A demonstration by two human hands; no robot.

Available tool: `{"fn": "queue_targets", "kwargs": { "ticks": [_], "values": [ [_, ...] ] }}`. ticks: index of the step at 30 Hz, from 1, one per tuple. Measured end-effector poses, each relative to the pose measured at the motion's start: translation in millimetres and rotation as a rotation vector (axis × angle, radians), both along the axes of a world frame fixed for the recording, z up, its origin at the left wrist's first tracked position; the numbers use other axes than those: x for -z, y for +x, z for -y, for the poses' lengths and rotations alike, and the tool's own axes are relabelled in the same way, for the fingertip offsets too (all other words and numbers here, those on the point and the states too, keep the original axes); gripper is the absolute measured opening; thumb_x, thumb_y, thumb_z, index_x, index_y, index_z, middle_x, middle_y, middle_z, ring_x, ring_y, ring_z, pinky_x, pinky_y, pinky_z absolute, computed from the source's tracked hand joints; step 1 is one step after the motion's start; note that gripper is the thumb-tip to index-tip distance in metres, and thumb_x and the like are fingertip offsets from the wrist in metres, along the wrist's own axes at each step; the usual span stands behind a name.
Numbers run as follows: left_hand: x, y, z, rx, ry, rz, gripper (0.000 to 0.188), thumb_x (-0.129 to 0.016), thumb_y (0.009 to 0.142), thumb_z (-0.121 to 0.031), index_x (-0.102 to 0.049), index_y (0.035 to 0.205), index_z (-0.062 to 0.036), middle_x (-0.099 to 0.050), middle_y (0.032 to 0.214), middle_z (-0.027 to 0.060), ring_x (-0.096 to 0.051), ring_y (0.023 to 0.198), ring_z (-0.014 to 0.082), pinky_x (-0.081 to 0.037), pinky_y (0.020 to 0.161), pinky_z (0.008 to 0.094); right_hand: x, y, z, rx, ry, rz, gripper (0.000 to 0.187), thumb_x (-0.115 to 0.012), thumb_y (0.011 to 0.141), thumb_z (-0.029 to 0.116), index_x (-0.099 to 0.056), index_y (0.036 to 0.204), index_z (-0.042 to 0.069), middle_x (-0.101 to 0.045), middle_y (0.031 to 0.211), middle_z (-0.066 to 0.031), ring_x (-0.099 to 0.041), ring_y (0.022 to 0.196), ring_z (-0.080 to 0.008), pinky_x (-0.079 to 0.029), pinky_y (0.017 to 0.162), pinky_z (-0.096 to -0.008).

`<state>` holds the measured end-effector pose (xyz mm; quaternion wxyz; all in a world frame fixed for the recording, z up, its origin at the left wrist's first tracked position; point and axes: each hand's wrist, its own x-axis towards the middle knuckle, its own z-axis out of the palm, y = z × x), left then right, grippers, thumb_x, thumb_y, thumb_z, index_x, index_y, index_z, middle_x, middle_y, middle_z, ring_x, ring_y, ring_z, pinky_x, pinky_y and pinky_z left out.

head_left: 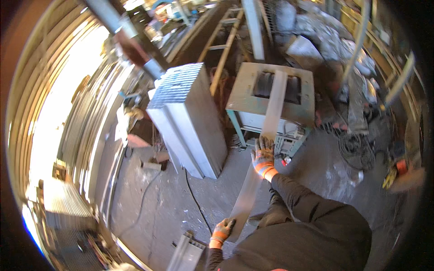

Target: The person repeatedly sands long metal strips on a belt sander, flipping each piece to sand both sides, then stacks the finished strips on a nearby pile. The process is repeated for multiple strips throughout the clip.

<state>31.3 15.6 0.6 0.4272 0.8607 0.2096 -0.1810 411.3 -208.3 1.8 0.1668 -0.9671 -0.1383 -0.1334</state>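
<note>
A long, flat metal strip (244, 198) slants from beside my body up to a machine (239, 86) with a worn metal top. Its far end lies across the dark, roller-like parts in the opening of that top. My left hand (222, 229), in a grey and orange work glove, is closed on the strip's near end, with the thumb on top. Farther along, just short of the machine, my gloved right hand (264, 156) rests on the strip, fingers stretched out. The right palm's underside is hidden.
Left of the machine stands a tall stack of ribbed metal panels (185, 122). A short grooved metal piece (186, 254) lies near my left hand. Black cable (197, 203) crosses the floor, with coiled cables (357, 149) to the right. A wooden ladder (226, 40) leans behind.
</note>
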Motion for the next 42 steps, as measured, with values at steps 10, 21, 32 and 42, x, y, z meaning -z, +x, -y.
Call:
{"fn": "queue_targets", "kwargs": {
  "ticks": [10, 21, 32, 42],
  "values": [
    [-69, -165, -63, -0.057, 0.233, -0.091, 0.086, -0.054, 0.101, -0.087, -0.078, 0.132, -0.0099, -0.081, 0.125, 0.0221, -0.074, 0.124, 0.0435, -0.057, 0.106, 0.0524, -11, -125, -52, -0.768, -0.324, -0.124, 0.08, -0.068, 0.105, 0.057, -0.051, 0.171, 0.015, -0.032, 0.185, -0.017, -0.027, 0.171, -0.0413, -0.016, 0.139, -0.0639],
    [-258, -231, -133, -0.421, 1.305, 0.726, 0.074, -0.083, 0.095, -0.049, -0.062, 0.16, -0.0199, -0.061, 0.154, 0.0153, -0.057, 0.145, 0.0373, -0.042, 0.121, 0.0684, -215, -193, -235, -1.36, -0.45, -0.145, 0.065, -0.095, 0.08, 0.063, -0.079, 0.113, 0.01, -0.081, 0.109, -0.0155, -0.078, 0.103, -0.0331, -0.062, 0.094, -0.0458],
    [-144, -147, -119, -0.573, 0.404, 0.454, 0.136, -0.083, 0.082, -0.083, -0.032, 0.175, 0.0009, -0.034, 0.177, 0.0356, -0.031, 0.165, 0.0547, -0.028, 0.135, 0.0629, -380, -7, -217, -1.014, 0.674, 0.296, 0.053, -0.068, 0.111, 0.022, -0.061, 0.155, -0.006, -0.064, 0.157, -0.0257, -0.068, 0.137, -0.0365, -0.055, 0.113, -0.0489],
    [-30, -143, -68, -0.297, 0.39, 0.369, 0.069, -0.092, 0.08, -0.069, -0.082, 0.113, -0.0097, -0.082, 0.103, 0.0179, -0.081, 0.096, 0.0361, -0.065, 0.085, 0.0445, -152, 104, -61, -0.459, 1.846, -0.715, 0.08, -0.057, 0.116, 0.048, -0.027, 0.181, 0.012, -0.032, 0.186, -0.0112, -0.034, 0.168, -0.0303, -0.027, 0.14, -0.0474]
  ]
}}
